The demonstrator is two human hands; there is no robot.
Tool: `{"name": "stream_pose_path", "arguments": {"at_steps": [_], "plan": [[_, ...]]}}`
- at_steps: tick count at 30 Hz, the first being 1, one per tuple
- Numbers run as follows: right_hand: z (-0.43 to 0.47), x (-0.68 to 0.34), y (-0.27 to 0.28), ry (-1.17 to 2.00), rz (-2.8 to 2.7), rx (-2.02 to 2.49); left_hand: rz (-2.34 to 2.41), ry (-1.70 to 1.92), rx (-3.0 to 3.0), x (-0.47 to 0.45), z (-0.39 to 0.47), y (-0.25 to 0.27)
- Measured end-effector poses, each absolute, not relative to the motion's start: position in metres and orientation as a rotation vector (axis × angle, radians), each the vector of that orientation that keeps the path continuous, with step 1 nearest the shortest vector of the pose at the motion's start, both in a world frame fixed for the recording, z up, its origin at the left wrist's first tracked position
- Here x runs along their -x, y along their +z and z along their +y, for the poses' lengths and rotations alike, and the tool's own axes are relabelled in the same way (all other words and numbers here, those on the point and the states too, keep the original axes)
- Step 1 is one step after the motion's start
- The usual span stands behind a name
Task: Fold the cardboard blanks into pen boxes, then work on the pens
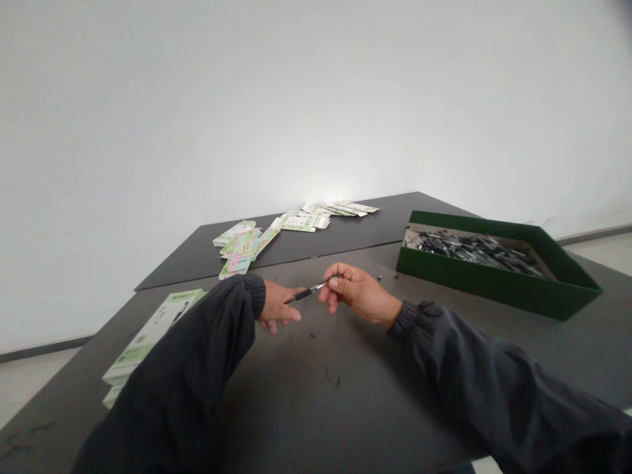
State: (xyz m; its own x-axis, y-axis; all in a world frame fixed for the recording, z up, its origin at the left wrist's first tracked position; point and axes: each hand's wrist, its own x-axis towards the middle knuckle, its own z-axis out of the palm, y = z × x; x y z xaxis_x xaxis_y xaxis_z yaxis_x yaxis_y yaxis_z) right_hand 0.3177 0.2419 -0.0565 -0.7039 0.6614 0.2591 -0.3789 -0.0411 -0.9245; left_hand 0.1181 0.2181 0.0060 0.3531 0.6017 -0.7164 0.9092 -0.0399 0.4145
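A pen (307, 291) with a black grip and a clear, shiny barrel slants above the table in front of me. My right hand (363, 293) pinches its upper right end between thumb and fingers. The lower left end of the pen lies across my left hand (279, 304), in the gap between thumb and index finger. Those left fingers are stretched out and apart, not closed round the pen. Both wrists are in black elasticated sleeves.
A green box (484, 283) full of loose pens (474, 250) stands on the right. Long green-and-white cartons (153, 329) lie at the left, partly behind my sleeve. Flat cartons (299, 220) and coloured packets (241, 250) spread over the dark table (316, 395), near the wall.
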Motion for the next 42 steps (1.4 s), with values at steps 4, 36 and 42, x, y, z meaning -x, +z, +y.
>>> {"name": "stream_pose_path", "arguments": {"at_steps": [4,36,42], "plan": [[0.243,-0.316,-0.059,1.774,-1.584,0.341,1.338,-0.496,-1.771,-0.116,0.221,0.002],[0.222,-0.315,-0.04,0.809,-2.227,0.596,1.393,-0.55,-1.858,-0.123,0.211,0.007],[0.217,-0.315,-0.036,0.747,-2.243,0.573,1.405,-0.57,-1.901,-0.124,0.205,0.013]]}}
